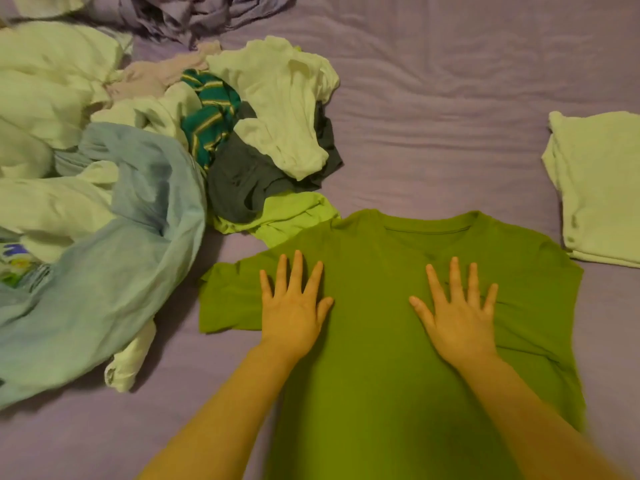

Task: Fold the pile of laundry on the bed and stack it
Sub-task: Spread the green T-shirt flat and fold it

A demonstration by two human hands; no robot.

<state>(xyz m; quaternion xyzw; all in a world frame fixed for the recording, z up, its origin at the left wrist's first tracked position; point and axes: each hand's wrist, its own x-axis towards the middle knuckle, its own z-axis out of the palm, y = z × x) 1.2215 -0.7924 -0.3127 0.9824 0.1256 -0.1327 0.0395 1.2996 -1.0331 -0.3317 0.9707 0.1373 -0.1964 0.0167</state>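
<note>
Both hands lie flat with fingers spread, gripping nothing: the left hand (294,306) presses the green T-shirt (377,341) near its left sleeve, the right hand (457,313) presses its chest. That shirt is spread out on the purple bedsheet (450,116). Beyond it to the left, the unfolded laundry pile (173,133) touches the shirt's shoulder, so a fold could drag the lime garment (287,216) along. Farther right, apart, sits the folded white stack (602,188).
</note>
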